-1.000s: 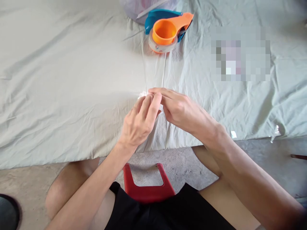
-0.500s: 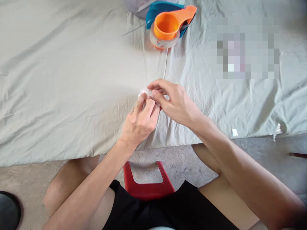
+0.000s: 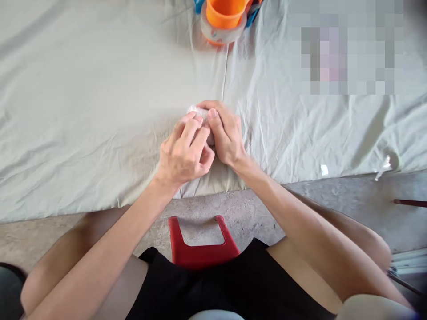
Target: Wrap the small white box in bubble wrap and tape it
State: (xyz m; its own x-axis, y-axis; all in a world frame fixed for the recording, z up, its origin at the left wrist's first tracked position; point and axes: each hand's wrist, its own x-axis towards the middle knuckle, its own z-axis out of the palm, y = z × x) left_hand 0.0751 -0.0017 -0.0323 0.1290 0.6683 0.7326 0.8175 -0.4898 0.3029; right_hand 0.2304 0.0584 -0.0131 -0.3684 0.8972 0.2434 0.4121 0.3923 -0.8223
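Between my hands is a small bundle in clear, whitish plastic that looks like bubble wrap (image 3: 192,109). What lies inside it cannot be made out, as fingers cover most of it. My left hand (image 3: 185,149) presses on its near left side with bent fingers. Curled around the far and right side is my right hand (image 3: 227,133), its thumb lying on top of the bundle. Both hands are low over the cloth near the table's front edge.
An orange tape dispenser (image 3: 225,12) with a roll of clear tape (image 3: 222,34) stands at the far middle of the cloth-covered table (image 3: 83,89). Small plastic scraps (image 3: 324,170) lie by the right front edge. A red stool (image 3: 205,257) is below me.
My right hand has closed further around the bundle, its thumb now on top. My left hand has shifted slightly left. The view has tilted, so the tape dispenser sits higher and is partly cut off.
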